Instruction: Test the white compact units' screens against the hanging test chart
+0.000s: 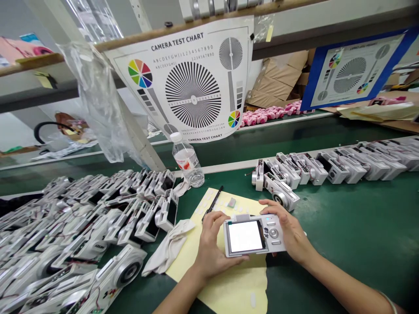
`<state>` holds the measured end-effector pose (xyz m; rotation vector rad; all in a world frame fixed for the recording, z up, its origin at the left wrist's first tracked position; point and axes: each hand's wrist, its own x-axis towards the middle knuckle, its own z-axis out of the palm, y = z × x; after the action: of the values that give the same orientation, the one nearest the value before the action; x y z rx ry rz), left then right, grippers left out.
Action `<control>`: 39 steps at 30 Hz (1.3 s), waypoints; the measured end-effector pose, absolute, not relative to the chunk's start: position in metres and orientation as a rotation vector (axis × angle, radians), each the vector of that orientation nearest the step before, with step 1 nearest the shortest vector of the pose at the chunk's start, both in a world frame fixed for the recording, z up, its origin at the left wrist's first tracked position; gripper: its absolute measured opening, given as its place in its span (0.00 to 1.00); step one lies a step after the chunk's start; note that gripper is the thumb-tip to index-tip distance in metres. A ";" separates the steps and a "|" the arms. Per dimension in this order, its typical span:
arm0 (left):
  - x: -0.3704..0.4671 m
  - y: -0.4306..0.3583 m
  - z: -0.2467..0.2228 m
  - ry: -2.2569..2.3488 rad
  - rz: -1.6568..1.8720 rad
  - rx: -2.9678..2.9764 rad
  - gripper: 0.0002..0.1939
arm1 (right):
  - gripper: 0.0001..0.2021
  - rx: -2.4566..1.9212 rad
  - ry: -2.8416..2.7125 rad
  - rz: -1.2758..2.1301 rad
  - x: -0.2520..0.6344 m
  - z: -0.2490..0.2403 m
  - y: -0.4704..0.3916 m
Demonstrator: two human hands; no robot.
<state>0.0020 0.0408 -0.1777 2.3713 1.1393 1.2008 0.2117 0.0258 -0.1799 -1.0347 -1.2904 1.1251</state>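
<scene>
A white digital camera [274, 222] is held between my two hands above a yellow paper sheet [209, 279]. Its rear screen glows blank white and faces me, with buttons to the right of the screen. My left hand [211, 244] grips the left end, thumb along the bottom edge. Around the right end closes my right hand [291, 231], its thumb near the buttons and its fingers reaching behind the top edge. On the sheet beyond the camera lie a black pen [213, 203] and a small greyish eraser-like block [231, 203].
Many partly assembled white cameras [127, 270] crowd the left side; a row of them [347, 165] lines the right back. A plastic bottle [189, 161] and a white cloth [170, 246] stand near the sheet. A camera test chart [193, 56] hangs ahead.
</scene>
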 end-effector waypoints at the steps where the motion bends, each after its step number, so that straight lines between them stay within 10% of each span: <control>1: 0.002 0.042 -0.177 1.169 1.157 2.285 0.33 | 0.28 -0.998 -1.210 1.299 0.211 -0.179 0.026; 6: 0.004 0.047 -0.172 1.318 0.944 1.822 0.32 | 0.31 -0.709 -0.870 1.845 0.209 -0.172 0.023; 39: 0.010 0.038 -0.181 1.376 0.996 1.823 0.25 | 0.30 -0.690 -0.922 1.662 0.203 -0.185 0.031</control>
<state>0.0104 0.0381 -0.1807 1.8233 1.3765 0.9956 0.2032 0.0306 -0.1846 -0.6899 -0.9221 1.6622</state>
